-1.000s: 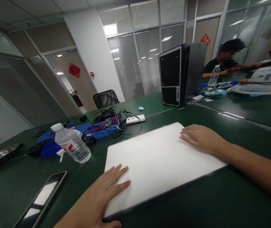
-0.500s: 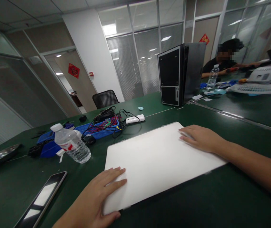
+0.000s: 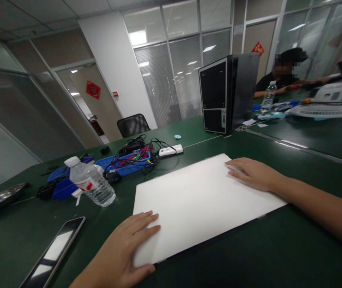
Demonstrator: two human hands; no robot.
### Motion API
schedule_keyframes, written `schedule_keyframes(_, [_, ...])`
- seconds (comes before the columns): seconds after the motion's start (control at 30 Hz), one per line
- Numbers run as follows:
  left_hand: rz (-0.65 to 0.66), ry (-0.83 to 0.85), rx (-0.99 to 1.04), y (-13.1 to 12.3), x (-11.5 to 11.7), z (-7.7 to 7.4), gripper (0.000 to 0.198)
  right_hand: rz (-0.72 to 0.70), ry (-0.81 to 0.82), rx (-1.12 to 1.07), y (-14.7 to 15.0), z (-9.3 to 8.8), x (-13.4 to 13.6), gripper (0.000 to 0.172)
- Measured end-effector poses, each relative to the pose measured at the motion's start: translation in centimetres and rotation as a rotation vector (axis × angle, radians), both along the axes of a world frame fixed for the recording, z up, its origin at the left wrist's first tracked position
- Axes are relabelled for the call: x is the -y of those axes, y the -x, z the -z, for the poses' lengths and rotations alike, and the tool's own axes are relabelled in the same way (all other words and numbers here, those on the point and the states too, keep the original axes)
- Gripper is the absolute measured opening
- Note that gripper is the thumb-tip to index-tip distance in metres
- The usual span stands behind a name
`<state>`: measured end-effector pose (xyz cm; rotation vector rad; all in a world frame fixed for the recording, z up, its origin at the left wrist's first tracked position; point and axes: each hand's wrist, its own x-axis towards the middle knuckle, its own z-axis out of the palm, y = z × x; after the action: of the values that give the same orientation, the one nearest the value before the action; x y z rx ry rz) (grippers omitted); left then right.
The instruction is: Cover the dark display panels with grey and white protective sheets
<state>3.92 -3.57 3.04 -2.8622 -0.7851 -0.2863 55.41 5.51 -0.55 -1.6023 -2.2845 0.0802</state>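
A flat white rectangular sheet or board (image 3: 195, 204) lies on the green table (image 3: 249, 256) in front of me; I cannot tell how thick it is. My left hand (image 3: 125, 248) rests over its left end, fingers stretched across the surface and thumb at the near edge. Across the right end lies my right hand (image 3: 251, 174), its fingers extended flat on the white surface. Neither hand is closed around anything. Small clear tabs show along the near and far edges. Left of the sheet stands a water bottle (image 3: 91, 184), and a phone (image 3: 53, 252) lies closer to me.
Blue trays (image 3: 125, 168) hold tangled cables and coloured wires, beside a white power strip (image 3: 171, 150). A black computer case (image 3: 229, 94) stands behind the sheet. At the right are another bottle (image 3: 269, 98), a white fan (image 3: 323, 111) and a seated person (image 3: 267, 84).
My left hand and the near left corner of the sheet have shifted very slightly right. My right hand stays nearly in place.
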Motion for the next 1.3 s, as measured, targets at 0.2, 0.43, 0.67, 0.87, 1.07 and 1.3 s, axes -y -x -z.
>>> schedule_keyframes(0.2, [-0.002,0.022,0.011,-0.1,0.0,0.1,0.075,-0.027,-0.018,-0.004,-0.1,0.2,-0.2,0.071])
schedule_keyframes(0.43, [-0.009,0.017,0.021,0.2,0.0,0.5,0.074,-0.012,-0.002,0.021,-0.1,0.3,-0.2,0.073])
schedule_keyframes(0.67, [-0.03,0.059,0.018,0.5,-0.2,1.0,0.075,-0.025,0.006,0.017,-0.3,0.4,-0.3,0.07])
schedule_keyframes(0.87, [-0.032,0.064,0.018,0.3,-0.1,0.7,0.073,-0.027,-0.001,0.024,-0.2,0.3,-0.2,0.069])
schedule_keyframes(1.07, [-0.033,0.063,0.018,0.4,0.0,0.9,0.071,-0.033,0.006,0.02,-0.3,0.3,-0.3,0.07])
schedule_keyframes(1.3, [-0.038,0.064,0.022,0.3,0.0,0.9,0.072,-0.034,-0.003,-0.006,-0.5,0.6,-0.4,0.068])
